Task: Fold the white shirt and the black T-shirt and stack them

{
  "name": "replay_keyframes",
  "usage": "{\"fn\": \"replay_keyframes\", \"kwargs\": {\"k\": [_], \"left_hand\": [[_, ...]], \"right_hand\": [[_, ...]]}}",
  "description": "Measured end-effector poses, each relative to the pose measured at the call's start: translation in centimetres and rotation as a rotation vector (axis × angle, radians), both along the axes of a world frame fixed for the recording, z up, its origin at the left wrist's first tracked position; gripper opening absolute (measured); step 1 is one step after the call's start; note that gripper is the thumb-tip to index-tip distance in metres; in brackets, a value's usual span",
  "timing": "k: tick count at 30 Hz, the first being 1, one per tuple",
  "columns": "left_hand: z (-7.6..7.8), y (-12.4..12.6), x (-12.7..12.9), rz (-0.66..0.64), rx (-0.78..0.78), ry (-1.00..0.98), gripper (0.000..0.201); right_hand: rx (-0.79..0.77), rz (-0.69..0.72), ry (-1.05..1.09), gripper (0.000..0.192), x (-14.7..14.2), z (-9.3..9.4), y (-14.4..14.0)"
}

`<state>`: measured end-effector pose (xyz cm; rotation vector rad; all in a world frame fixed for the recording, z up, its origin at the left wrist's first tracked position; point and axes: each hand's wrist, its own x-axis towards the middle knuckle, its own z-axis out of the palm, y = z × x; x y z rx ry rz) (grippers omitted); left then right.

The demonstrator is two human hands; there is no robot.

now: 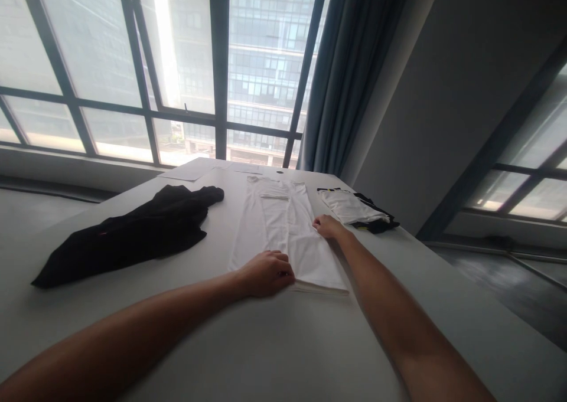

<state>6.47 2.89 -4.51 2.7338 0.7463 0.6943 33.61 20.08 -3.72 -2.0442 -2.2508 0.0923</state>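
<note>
A white T-shirt (pixel 305 248) lies on the white table in front of me, its hem toward me and its neck end toward the window. One side of it is folded inward lengthwise, with a sleeve lying across the upper part. My left hand (pixel 268 273) is closed on the hem near its middle. My right hand (pixel 328 226) pinches the shirt's right edge about halfway up. Cloth held inside the fingers is mostly hidden.
On the left of the table (pixel 212 355) lies a crumpled black garment (pixel 133 231). Folded white and black clothes (pixel 357 207) are stacked at the right edge. Sheets of paper (pixel 190 170) lie at the far end, before the window and a blue curtain (pixel 341 77).
</note>
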Motion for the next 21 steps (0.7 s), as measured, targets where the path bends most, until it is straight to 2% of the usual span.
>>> {"fn": "replay_keyframes", "kwargs": {"k": [10, 15, 18, 20, 21], "left_hand": [[0.0, 0.2, 0.0, -0.021, -0.009, -0.012, 0.025], [-0.1, 0.2, -0.1, -0.047, 0.000, -0.014, 0.026], [-0.1, 0.2, -0.2, -0.055, 0.010, -0.010, 0.028], [-0.2, 0.2, -0.2, -0.058, 0.020, -0.002, 0.029], [-0.2, 0.2, -0.2, -0.062, 0.027, -0.001, 0.029]], "right_hand": [[-0.027, -0.076, -0.041, 0.022, 1.3, 0.0, -0.1], [-0.030, -0.102, -0.090, 0.023, 0.9, 0.6, -0.4], [0.113, -0.114, -0.088, 0.026, 0.1, 0.8, -0.4], [0.222, -0.064, -0.063, 0.037, -0.7, 0.5, -0.4], [0.220, -0.023, -0.052, 0.043, -1.0, 0.2, -0.4]]}}
